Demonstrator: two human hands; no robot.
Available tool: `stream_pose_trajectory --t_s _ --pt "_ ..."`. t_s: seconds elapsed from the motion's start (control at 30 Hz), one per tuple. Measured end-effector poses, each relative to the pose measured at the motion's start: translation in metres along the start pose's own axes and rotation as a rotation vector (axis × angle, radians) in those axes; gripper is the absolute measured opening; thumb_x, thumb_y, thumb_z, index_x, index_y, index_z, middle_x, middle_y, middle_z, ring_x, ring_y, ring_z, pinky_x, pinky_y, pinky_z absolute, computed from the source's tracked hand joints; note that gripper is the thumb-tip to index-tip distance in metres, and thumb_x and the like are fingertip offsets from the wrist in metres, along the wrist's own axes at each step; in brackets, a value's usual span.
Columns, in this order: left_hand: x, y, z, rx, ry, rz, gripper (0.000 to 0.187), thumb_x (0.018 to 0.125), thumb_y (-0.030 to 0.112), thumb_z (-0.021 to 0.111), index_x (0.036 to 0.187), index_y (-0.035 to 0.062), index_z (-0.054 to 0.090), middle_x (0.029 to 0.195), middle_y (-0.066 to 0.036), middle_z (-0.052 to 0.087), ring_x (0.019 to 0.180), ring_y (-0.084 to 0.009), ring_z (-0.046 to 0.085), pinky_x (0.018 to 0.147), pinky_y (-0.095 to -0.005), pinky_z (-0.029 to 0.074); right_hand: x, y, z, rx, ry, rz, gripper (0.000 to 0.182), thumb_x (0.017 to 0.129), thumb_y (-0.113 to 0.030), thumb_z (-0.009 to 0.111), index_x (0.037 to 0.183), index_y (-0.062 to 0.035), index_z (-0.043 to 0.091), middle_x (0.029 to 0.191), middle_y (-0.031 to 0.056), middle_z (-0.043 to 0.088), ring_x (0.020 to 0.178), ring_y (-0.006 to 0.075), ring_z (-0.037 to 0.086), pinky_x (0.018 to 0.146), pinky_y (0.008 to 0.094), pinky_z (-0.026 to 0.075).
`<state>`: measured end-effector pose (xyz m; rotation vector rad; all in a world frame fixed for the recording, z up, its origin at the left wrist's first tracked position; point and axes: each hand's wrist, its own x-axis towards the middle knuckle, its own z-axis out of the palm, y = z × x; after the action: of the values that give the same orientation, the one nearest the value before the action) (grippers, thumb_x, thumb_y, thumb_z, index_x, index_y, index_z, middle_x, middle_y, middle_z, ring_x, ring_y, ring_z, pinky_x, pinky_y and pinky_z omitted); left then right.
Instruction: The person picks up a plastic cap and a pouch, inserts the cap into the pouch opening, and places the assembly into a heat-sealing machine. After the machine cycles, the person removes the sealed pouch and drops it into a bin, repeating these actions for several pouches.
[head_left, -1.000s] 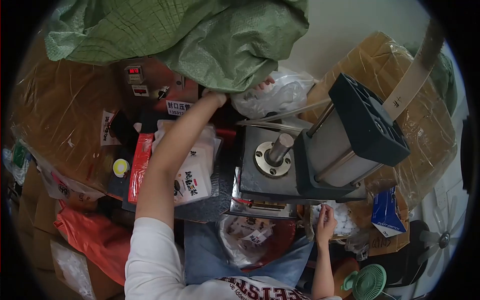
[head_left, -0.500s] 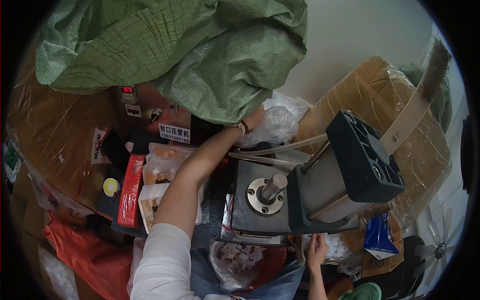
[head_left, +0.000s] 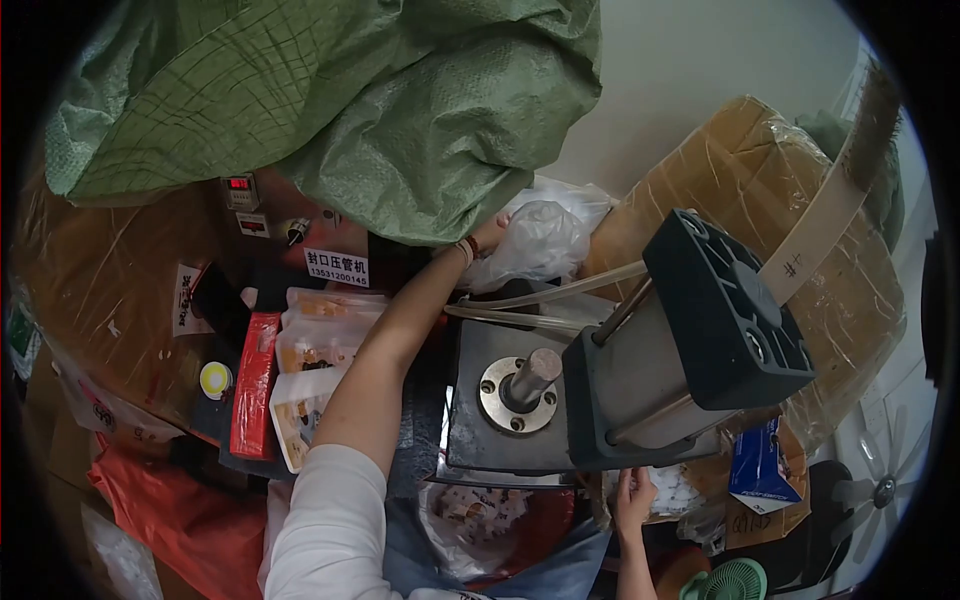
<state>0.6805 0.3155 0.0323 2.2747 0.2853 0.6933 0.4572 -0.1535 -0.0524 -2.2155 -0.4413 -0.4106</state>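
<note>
My left arm stretches past the press to a clear plastic bag (head_left: pixel 548 240) at the back. My left hand (head_left: pixel 488 236) is at the bag's left side, under the edge of a green woven sack (head_left: pixel 420 140); its fingers are mostly hidden. Low on the right, my right hand (head_left: pixel 633 494) has its fingers drawn together at the lower edge of the press (head_left: pixel 640 370). What they pinch, if anything, I cannot tell. Small white pieces (head_left: pixel 675 490) lie in a container beside that hand. A steel shaft in a round flange (head_left: pixel 518 395) stands on the press plate.
Printed pouches (head_left: pixel 320 345) and a red wrapped box (head_left: pixel 256 385) lie left of my arm. A large wrapped carton (head_left: pixel 690 190) stands behind the press; a brush (head_left: pixel 830 210) juts up there. The blue box (head_left: pixel 766 468) and fan (head_left: pixel 735 580) are at right.
The view has shifted slightly, so the press and sack appear farther left. My left hand stays by the plastic bag, and my right hand keeps its place at the press edge.
</note>
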Motion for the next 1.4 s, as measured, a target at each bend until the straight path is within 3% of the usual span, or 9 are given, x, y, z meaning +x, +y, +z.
stream_pose_trajectory --t_s 0.4,0.57,0.63,0.83,0.87,0.9,1.03,1.13,1.4 --pt "-0.057 0.049 -0.059 0.429 0.047 0.193 0.023 0.085 0.014 0.053 0.098 -0.0051 0.06 0.088 -0.024 0.063 0.084 -0.0299 0.064 0.081 -0.0421 0.05 0.005 -0.015 -0.002 0.1 0.002 0.03 0.016 0.096 -0.016 0.054 0.096 -0.0007 0.061 0.063 0.0098 0.059 0.054 0.0117 0.053 0.053 0.028 0.043" --pt "-0.129 0.035 -0.097 -1.181 0.185 -0.027 0.022 0.096 0.005 0.046 0.117 -0.0021 0.047 0.11 -0.019 0.054 0.101 -0.0277 0.06 0.087 -0.0397 0.053 0.004 -0.01 -0.001 0.089 0.025 -0.002 0.019 0.096 -0.018 0.054 0.099 -0.0001 0.061 0.068 0.0111 0.062 0.058 0.0112 0.054 0.055 0.0267 0.044" --pt "-0.185 0.037 -0.122 -1.23 0.393 -0.112 0.028 0.096 0.006 0.047 0.123 0.0008 0.041 0.11 -0.014 0.052 0.1 -0.0291 0.06 0.089 -0.0432 0.053 0.004 -0.008 -0.002 0.084 0.02 0.012 0.02 0.097 -0.018 0.053 0.099 0.0002 0.061 0.069 0.0105 0.061 0.06 0.0103 0.054 0.055 0.0265 0.044" --pt "-0.445 0.034 -0.121 -0.345 1.091 0.043 0.02 0.098 0.007 0.047 0.115 -0.0039 0.046 0.096 -0.013 0.057 0.09 -0.0247 0.064 0.083 -0.0341 0.051 0.001 -0.001 -0.002 0.149 0.115 -0.029 0.021 0.097 -0.018 0.053 0.104 0.0002 0.061 0.077 0.0076 0.064 0.069 0.0085 0.057 0.061 0.0243 0.045" --pt "-0.495 0.044 -0.111 0.127 0.873 -0.06 0.016 0.096 0.006 0.049 0.104 -0.005 0.057 0.088 -0.014 0.064 0.085 -0.0241 0.066 0.077 -0.0343 0.052 0.001 0.004 -0.001 0.138 0.139 -0.034 0.021 0.097 -0.018 0.053 0.105 0.0 0.062 0.078 0.0071 0.064 0.07 0.0085 0.057 0.062 0.0239 0.045" --pt "-0.501 0.081 -0.11 0.143 0.703 0.329 0.016 0.093 0.005 0.052 0.098 -0.0057 0.063 0.085 -0.017 0.068 0.081 -0.0283 0.067 0.073 -0.0369 0.053 0.0 0.004 -0.001 0.16 0.152 -0.038 0.02 0.097 -0.016 0.053 0.105 -0.0005 0.062 0.083 0.0073 0.066 0.071 0.0092 0.059 0.062 0.0237 0.046" --pt "-0.561 0.093 -0.05 -0.014 -0.32 0.253 0.033 0.081 0.003 0.056 0.112 0.0026 0.063 0.109 -0.01 0.067 0.105 -0.0291 0.061 0.087 -0.0356 0.05 -0.003 0.005 -0.002 0.168 0.166 -0.04 0.019 0.097 -0.015 0.054 0.105 -0.001 0.063 0.09 0.0087 0.069 0.075 0.0107 0.062 0.065 0.0246 0.048" --pt "-0.512 0.139 -0.101 -0.304 -0.161 0.111 0.029 0.086 0.01 0.058 0.113 0.0039 0.064 0.115 -0.01 0.062 0.104 -0.0262 0.059 0.085 -0.0366 0.047 -0.002 0.002 -0.003 0.185 0.146 -0.097 0.019 0.097 -0.016 0.054 0.105 -0.0014 0.063 0.09 0.0086 0.069 0.075 0.0112 0.062 0.066 0.0253 0.048" --pt "-0.454 0.264 -0.178 -1.278 -0.201 0.885 0.052 0.094 0.044 0.043 0.106 -0.0019 0.065 0.11 -0.017 0.056 0.094 -0.0276 0.055 0.083 -0.0334 0.042 0.0 0.003 -0.002 0.215 0.181 -0.101 0.02 0.096 -0.018 0.055 0.105 -0.0018 0.064 0.086 0.0082 0.068 0.076 0.0117 0.063 0.067 0.026 0.048"
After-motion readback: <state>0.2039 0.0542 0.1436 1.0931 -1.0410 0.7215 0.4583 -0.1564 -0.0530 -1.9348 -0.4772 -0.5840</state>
